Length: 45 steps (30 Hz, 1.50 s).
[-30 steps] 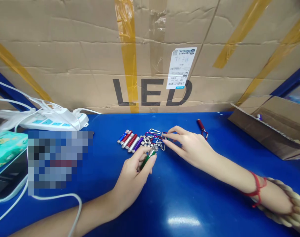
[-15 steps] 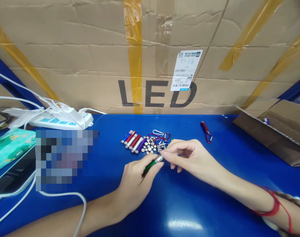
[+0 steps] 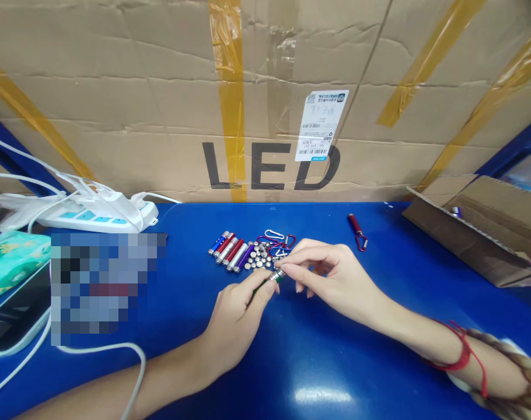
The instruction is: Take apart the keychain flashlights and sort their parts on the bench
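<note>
Both forearms reach forward and angle inward, so the hands meet at the middle. The left hand (image 3: 237,312) is curled, thumb and forefinger pinched at its tip. The right hand (image 3: 327,277) lies palm down, fingertips (image 3: 287,269) pinched against the left's; a red cord circles its wrist.

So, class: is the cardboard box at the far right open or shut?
Open: the cardboard box has its flap folded back, showing its inside.

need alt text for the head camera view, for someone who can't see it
Two bare hands meet over a blue table: the left hand holds a small green flashlight while the right hand pinches its silver tip. Behind them lie more little flashlights, button batteries and clips, before a cardboard box marked LED.
</note>
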Each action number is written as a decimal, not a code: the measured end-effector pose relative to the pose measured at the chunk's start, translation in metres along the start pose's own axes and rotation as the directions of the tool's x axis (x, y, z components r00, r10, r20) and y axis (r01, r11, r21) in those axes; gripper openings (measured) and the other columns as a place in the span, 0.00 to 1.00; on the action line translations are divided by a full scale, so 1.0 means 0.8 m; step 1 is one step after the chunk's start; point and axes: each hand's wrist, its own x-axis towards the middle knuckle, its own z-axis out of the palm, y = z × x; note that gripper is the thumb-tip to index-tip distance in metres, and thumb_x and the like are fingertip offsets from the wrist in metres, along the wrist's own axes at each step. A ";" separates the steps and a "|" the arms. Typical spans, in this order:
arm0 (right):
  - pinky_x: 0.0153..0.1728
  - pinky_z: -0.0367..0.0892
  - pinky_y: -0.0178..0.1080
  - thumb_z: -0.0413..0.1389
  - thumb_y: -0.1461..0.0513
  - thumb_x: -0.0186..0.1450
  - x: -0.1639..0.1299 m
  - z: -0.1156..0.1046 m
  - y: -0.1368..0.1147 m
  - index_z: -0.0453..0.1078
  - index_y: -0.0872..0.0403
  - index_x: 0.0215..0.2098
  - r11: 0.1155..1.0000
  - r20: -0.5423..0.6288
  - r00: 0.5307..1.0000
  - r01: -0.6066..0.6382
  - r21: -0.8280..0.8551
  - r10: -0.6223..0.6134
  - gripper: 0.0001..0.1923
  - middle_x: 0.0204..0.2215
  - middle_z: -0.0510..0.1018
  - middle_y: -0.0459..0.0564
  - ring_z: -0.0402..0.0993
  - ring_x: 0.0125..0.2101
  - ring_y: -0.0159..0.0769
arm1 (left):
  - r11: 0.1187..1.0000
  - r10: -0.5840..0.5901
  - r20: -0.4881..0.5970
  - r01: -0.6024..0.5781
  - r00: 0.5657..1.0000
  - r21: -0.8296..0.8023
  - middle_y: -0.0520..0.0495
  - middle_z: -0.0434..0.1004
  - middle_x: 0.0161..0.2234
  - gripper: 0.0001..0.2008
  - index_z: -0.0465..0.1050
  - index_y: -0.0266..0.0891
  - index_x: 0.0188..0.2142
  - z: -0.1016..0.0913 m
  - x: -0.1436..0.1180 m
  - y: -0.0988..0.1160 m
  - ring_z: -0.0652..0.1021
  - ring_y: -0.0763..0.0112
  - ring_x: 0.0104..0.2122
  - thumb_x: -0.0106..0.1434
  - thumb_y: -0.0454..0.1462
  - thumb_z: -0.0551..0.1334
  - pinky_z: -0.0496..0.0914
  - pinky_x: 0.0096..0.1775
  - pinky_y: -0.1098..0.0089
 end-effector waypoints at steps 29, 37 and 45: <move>0.23 0.65 0.31 0.55 0.61 0.63 0.013 -0.009 0.069 0.75 0.56 0.35 0.895 0.063 0.963 0.267 -0.357 -0.262 0.08 0.30 0.75 0.49 0.69 0.23 0.27 | 0.902 0.405 -0.244 -0.340 0.881 0.267 0.48 0.69 0.36 0.12 0.75 0.43 0.41 -0.021 0.037 -0.034 0.72 0.70 0.39 0.63 0.29 0.55 0.65 0.41 0.70; 0.23 0.65 0.31 0.55 0.60 0.63 0.011 -0.011 0.070 0.75 0.54 0.36 0.885 0.090 0.964 0.266 -0.382 -0.251 0.09 0.32 0.76 0.50 0.71 0.27 0.29 | 0.917 0.388 -0.378 -0.314 0.841 0.244 0.47 0.68 0.40 0.15 0.75 0.43 0.39 -0.028 0.036 -0.024 0.70 0.69 0.44 0.65 0.30 0.50 0.62 0.51 0.66; 0.22 0.64 0.31 0.55 0.60 0.63 0.011 -0.011 0.075 0.76 0.55 0.36 0.879 0.091 0.960 0.281 -0.385 -0.266 0.09 0.29 0.75 0.50 0.68 0.22 0.27 | 0.893 0.349 -0.441 -0.150 0.827 0.425 0.47 0.70 0.45 0.20 0.74 0.40 0.40 -0.066 0.067 -0.047 0.69 0.65 0.47 0.61 0.26 0.45 0.62 0.51 0.61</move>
